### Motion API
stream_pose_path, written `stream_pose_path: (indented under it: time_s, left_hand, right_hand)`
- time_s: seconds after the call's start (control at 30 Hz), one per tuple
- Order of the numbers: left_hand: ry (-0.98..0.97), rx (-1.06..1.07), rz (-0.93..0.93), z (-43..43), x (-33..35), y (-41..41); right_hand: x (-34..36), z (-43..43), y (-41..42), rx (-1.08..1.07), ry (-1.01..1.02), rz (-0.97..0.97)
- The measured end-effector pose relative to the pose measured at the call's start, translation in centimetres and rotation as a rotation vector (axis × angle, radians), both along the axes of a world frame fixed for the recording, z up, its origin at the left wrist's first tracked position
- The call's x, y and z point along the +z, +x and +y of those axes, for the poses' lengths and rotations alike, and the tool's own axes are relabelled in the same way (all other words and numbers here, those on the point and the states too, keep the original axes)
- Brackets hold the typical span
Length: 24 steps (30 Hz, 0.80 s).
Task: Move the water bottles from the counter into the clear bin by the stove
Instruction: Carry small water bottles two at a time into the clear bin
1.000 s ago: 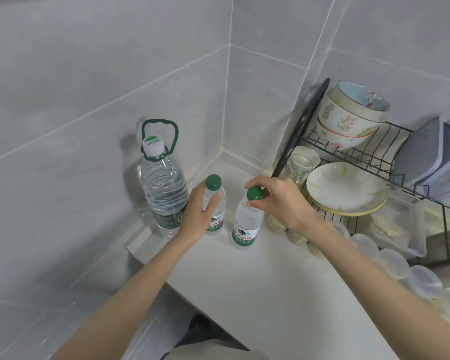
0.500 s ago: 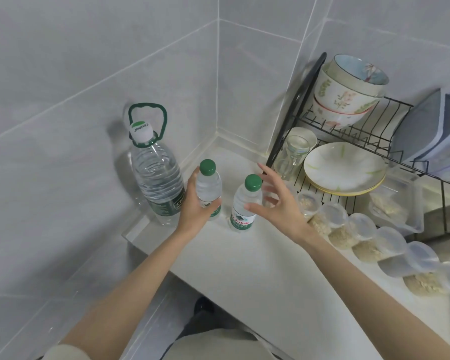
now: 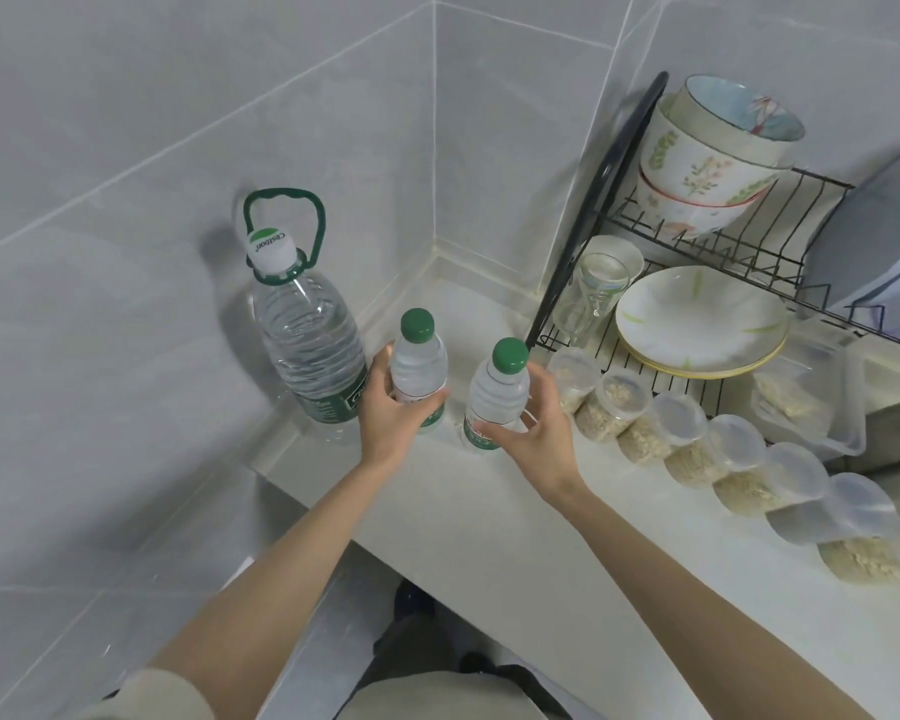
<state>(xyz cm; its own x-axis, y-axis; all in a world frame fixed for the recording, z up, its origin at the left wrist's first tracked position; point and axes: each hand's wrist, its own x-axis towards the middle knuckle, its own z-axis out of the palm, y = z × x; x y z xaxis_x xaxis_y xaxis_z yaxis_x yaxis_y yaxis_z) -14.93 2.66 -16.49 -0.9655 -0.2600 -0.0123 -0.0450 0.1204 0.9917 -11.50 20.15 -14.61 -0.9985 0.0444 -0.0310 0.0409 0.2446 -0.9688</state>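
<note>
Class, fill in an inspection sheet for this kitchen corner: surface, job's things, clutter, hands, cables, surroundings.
Surface: white counter, running into a tiled corner.
Job's things: big bottle, left bottle and right bottle, all upright and capped.
Clutter: row of oat jars; rack with bowls, plate and glass.
Hands: left hand grips left bottle; right hand grips right bottle.
Cables: nothing seen.
Surroundings: grey tiled walls; stove not in view.

You had left small bottle and right small bottle side by side on the counter, left hand round one, right hand round the other. Big jug stood left of them. Dish rack sat right, jar row before it.
</note>
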Motion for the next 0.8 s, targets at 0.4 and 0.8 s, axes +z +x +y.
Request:
stream_pose_path:
  time_s: [0.4, 0.8]
  left_hand:
    - [-0.089, -0.044, -0.036, 0.2, 4.1, 5.1]
    - [-0.081, -0.262, 0.047, 4.4, 10.5, 10.8]
  right_hand:
    - [2.7, 4.4, 3.8, -0.082, 0.078, 0.018]
    - [8.8, 9.0, 11.3, -0.126, 0.107, 0.126]
